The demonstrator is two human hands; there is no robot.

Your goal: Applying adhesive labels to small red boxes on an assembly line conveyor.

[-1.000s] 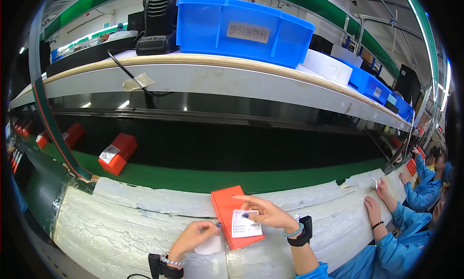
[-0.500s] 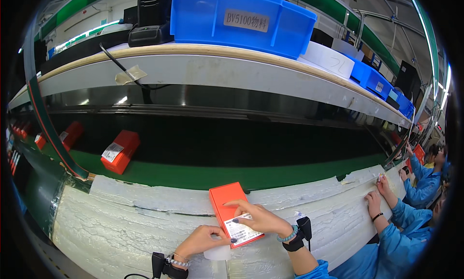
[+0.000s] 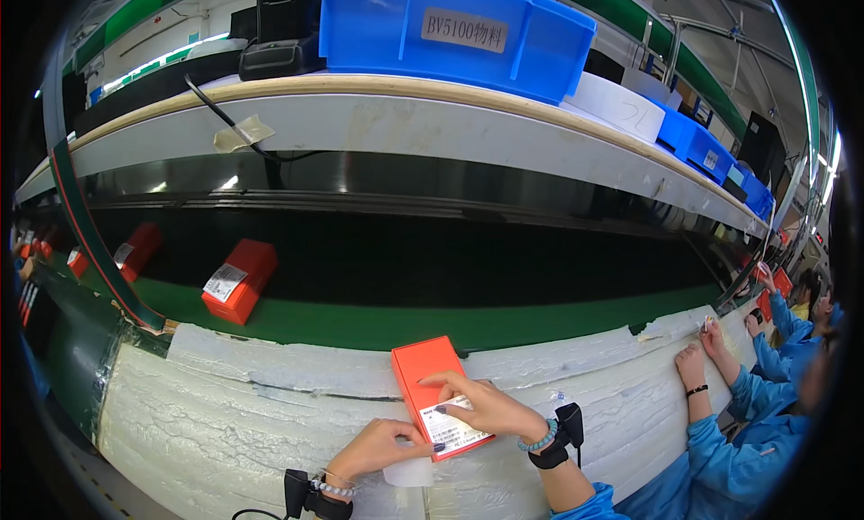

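Head view, red box: The red box [image 3: 421, 369] lies flat on the pale table [image 3: 252, 430], a bit tilted, right in front of the two hands.
White label: The white label [image 3: 454, 436] is on the near end of the box top. I can't tell if all of it is stuck down.
What could go wrong: The label could end up crooked if one hand pulls more than the other. It could get a bump or a fold if a thumb pushes one corner down before the rest is flat. The box could turn on the table if it gets a push from one side, as no hand is wrapped around it.
Left hand: The left hand [image 3: 380, 446] is bent, with thumb and pointing finger close together. The thumb tip is at the label's near left corner. I can't tell if it pinches the label or just presses it.
White paper: A piece of white paper [image 3: 409, 473] shows just under the left hand, beside the box. I can't see if the fingers hold it.
Right hand: The right hand [image 3: 493, 410] is partly spread, with a gap between thumb and pointing finger. Its thumb touches the label, and the pointing finger reaches out over the box.
Green belt: Behind the table, another red box [image 3: 241, 281] with a label sits on the green belt [image 3: 540, 326], well apart from the hands.
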